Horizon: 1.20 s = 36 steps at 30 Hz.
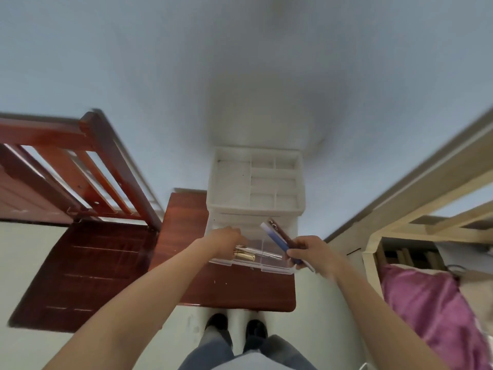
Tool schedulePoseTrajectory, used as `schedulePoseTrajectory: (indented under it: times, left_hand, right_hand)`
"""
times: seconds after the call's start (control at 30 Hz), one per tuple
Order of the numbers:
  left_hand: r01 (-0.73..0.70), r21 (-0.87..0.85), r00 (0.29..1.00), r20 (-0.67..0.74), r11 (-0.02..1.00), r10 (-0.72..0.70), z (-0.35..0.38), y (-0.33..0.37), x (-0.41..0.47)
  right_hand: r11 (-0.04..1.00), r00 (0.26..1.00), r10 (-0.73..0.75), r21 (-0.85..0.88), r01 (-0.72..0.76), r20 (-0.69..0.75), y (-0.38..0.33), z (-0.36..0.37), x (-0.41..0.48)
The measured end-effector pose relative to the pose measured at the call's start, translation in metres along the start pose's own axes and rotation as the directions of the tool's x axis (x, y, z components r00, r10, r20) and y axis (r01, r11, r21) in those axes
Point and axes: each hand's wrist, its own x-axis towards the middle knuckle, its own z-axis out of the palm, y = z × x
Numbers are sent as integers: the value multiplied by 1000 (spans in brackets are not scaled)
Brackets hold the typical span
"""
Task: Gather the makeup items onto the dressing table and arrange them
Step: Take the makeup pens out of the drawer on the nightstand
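Observation:
A white plastic makeup organiser (256, 180) with empty top compartments stands on the small reddish wooden dressing table (232, 287). Its clear lower drawer (269, 268) is pulled out. Inside the drawer lie a gold tube (246, 256) and a slim silver stick (264, 253). My left hand (226, 241) reaches down into the drawer with its fingers over these items; its fingertips are hidden. My right hand (312, 253) grips a bundle of long slim makeup items, a blue and white tube (277, 240) and a brown one (280, 231), just right of the drawer.
A reddish wooden chair (80, 204) stands left of the table. A pale wooden bed frame (426, 209) with a pink cloth (432, 311) is on the right. The wall rises behind the organiser. My feet (237, 327) stand on the pale floor at the table's front edge.

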Motion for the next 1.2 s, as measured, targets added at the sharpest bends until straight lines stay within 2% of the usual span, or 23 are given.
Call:
schedulePoseTrajectory:
  times: [0.17, 0.33, 0.47, 0.57, 0.67, 0.77, 0.9, 1.03, 1.1, 1.2]
  left_hand:
    - [-78, 82, 997, -4, 994, 79, 1, -2, 14]
    - [-38, 82, 999, -1, 996, 38, 3, -3, 21]
    - [-22, 90, 999, -38, 996, 25, 1, 0, 16]
    - [21, -8, 988, -150, 1000, -22, -5, 3, 2]
    - [62, -210, 948, -293, 976, -123, -10, 5, -29]
    - [93, -460, 867, -398, 883, -299, 1, 0, -67]
    - [110, -761, 780, -333, 639, -530, 32, 0, -97]
    - [122, -872, 722, -250, 474, -645, 60, -1, -99]
    - [113, -910, 723, -200, 399, -661, 70, -5, -96]
    - [40, -971, 719, -137, 237, -681, 79, -10, -92]
  right_hand:
    - [991, 993, 34, 134, -19, -113, 6, 2, -14]
    - [978, 980, 56, 207, -16, -190, 7, 8, -20]
    - [973, 981, 63, 229, -19, -186, 12, 17, -19]
    - [957, 982, 61, 291, -7, -180, 16, 25, -20]
    - [914, 985, 42, 404, 29, -167, 19, 34, -24]
    - [863, 989, 18, 501, 57, -145, 23, 45, -30]
    - [881, 996, 33, 472, 11, -85, 32, 62, -34]
    - [936, 997, 63, 350, -46, -38, 38, 80, -32]
    - [957, 996, 79, 283, -63, -47, 40, 85, -31]
    - [958, 993, 98, 275, -77, -64, 42, 87, -28]
